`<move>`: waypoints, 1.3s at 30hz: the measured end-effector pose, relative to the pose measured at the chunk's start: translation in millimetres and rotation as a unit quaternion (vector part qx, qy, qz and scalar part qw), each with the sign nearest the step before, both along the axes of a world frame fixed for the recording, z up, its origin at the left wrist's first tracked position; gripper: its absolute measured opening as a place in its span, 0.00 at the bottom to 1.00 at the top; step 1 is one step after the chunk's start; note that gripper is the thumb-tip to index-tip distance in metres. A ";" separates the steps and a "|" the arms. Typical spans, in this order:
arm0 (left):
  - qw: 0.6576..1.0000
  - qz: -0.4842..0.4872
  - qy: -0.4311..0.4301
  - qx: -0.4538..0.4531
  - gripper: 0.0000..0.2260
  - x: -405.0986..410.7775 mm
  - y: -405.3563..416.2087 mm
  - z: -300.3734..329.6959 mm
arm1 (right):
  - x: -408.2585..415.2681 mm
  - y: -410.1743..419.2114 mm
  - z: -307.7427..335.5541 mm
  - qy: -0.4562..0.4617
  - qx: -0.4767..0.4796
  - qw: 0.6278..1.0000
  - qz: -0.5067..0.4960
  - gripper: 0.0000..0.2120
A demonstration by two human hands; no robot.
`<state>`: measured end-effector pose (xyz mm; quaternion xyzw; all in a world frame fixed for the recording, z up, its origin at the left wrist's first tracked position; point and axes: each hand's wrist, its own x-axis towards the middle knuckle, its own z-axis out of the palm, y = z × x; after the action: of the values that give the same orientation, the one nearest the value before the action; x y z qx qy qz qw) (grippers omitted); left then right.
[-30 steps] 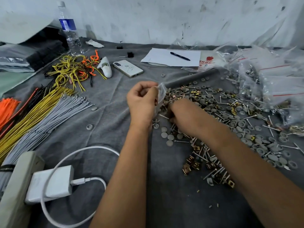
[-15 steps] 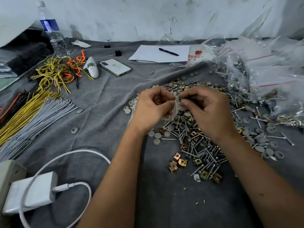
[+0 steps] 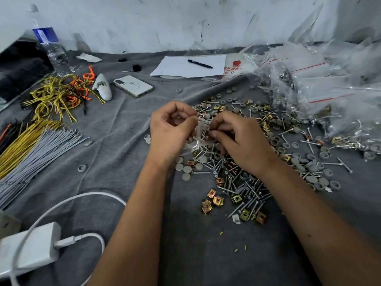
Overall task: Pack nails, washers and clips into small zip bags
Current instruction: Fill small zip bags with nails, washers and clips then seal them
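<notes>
A small clear zip bag (image 3: 199, 134) hangs between my two hands above the grey cloth, with nails showing inside it. My left hand (image 3: 172, 129) pinches the bag's left side near its top. My right hand (image 3: 237, 137) pinches the right side with thumb and fingers curled. Under and right of my hands lies a heap of silver nails (image 3: 250, 190), grey round washers (image 3: 313, 168) and brass square clips (image 3: 215, 201). Part of the heap is hidden by my right hand.
Filled and unfilled zip bags (image 3: 321, 93) pile up at the right. Paper with a pen (image 3: 200, 64), a phone (image 3: 133, 85) and a water bottle (image 3: 51, 50) lie at the back. Cable ties (image 3: 39, 149) and yellow wires (image 3: 55, 96) are left; a white charger (image 3: 31, 248) sits front left.
My right hand rose from the heap and joined the left at the bag. Both hands now hold the bag between them, a little lower and nearer than a second ago.
</notes>
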<state>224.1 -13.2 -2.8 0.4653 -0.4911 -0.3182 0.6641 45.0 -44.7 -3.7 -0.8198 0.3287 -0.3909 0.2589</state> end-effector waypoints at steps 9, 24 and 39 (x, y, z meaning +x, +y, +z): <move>1.000 0.022 0.010 -0.016 0.09 5.3 -1.2 1.1 | 1.6 0.1 -0.9 -0.059 0.001 0.998 0.009 0.02; 0.976 0.056 0.208 -0.023 0.08 17.2 -6.0 4.4 | 14.5 3.9 -6.7 0.210 -0.118 0.970 0.013 0.12; 0.889 -0.106 0.443 -0.058 0.11 30.2 5.6 22.0 | 14.7 8.6 -1.6 0.099 -0.037 0.994 -0.023 0.04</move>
<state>254.3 -7.6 19.2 0.1823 -0.2099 -0.5303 0.8009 59.7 -36.2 -5.3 -0.8555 0.3567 -0.3258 0.1861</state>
